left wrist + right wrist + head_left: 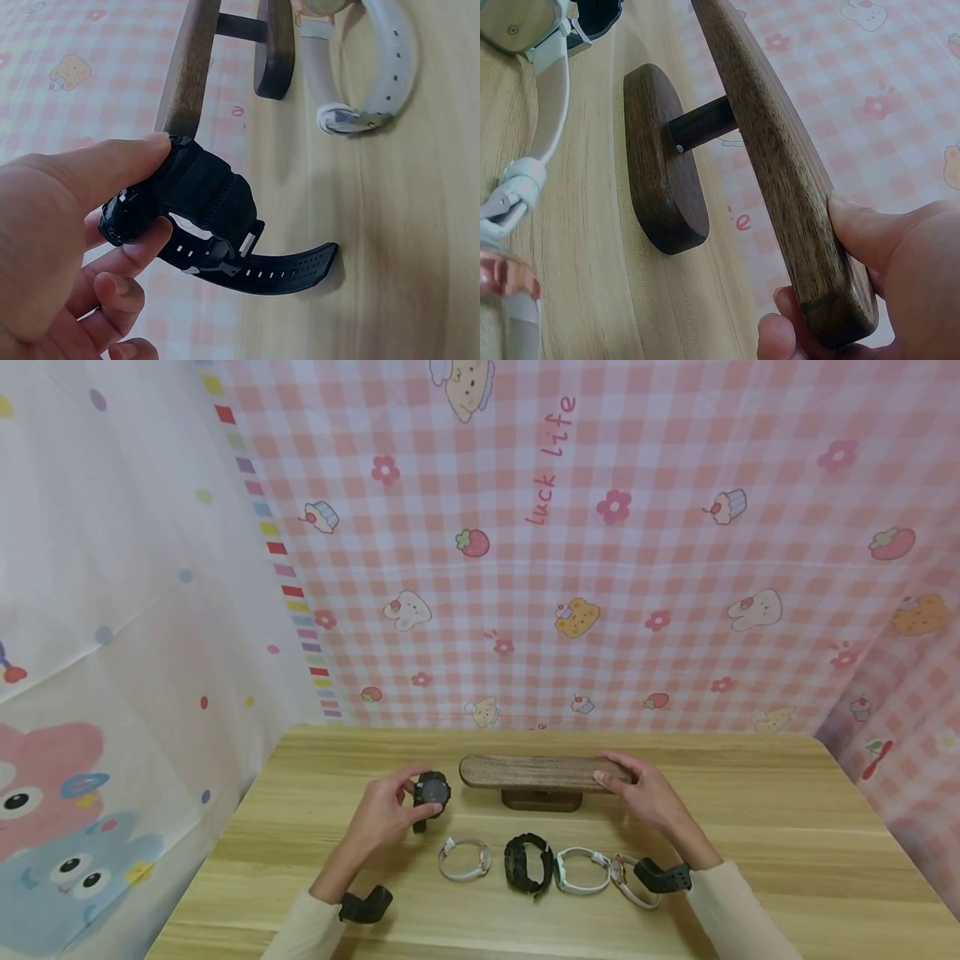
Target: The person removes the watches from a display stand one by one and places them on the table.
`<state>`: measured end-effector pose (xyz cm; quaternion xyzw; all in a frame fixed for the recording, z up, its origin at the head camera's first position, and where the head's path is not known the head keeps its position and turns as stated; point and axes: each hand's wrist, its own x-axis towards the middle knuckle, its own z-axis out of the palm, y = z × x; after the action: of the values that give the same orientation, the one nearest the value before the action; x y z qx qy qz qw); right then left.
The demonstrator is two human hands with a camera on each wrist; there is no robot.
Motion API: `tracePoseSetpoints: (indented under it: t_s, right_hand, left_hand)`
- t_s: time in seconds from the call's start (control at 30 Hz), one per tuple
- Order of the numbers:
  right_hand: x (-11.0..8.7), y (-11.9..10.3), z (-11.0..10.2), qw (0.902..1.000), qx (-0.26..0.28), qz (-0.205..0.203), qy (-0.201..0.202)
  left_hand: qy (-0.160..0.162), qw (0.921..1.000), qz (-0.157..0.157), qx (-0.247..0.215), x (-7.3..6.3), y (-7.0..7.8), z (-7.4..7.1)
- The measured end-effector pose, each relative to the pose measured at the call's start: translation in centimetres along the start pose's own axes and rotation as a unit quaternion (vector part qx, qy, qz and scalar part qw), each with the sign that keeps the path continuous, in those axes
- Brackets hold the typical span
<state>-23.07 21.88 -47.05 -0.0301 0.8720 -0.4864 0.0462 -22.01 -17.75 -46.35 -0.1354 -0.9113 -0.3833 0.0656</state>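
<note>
My left hand (386, 810) pinches a black digital wristwatch (432, 791) between thumb and fingers, beside the left end of a dark wooden watch stand (540, 772). In the left wrist view the watch's buckled strap (285, 274) hangs in a loop with its tail sticking out. The stand has a long rounded bar on a short post above an oval base (664, 161). My right hand (647, 789) grips the bar's right end, thumb on one face and fingers beneath, as the right wrist view shows. Nothing hangs on the bar.
In front of the stand lie a white-strapped watch (465, 860), a second black watch (528, 865), a pale mint watch (582, 871) and a rose-gold watch (636, 883) near my right wrist. A checked cloth (562, 677) hangs behind the wooden table (780, 827).
</note>
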Motion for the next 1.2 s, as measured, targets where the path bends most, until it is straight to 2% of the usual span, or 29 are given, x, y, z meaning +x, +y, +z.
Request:
tracePoseSetpoints:
  t_s: [0.2, 0.5, 0.77, 1.2]
  right_hand:
    - [0.1, 0.0, 0.0, 1.0000, 0.001, 0.002, -0.001]
    - [0.0, 0.0, 0.0, 1.0000, 0.002, -0.002, 0.000]
    - [0.0, 0.0, -0.1, 1.0000, 0.002, 0.006, -0.001]
    - [0.2, 0.2, 0.0, 0.9999, 0.013, -0.001, -0.001]
  left_hand:
    - [0.001, 0.9999, 0.009, 0.008, -0.7, -0.5, -0.3]
    - [-0.016, 0.9995, 0.002, 0.026, -1.7, -0.6, -0.4]
    - [-0.025, 0.9990, 0.019, 0.031, -2.5, -0.9, -0.5]
    - [-0.055, 0.9972, -0.002, 0.051, -3.7, -1.2, -0.4]
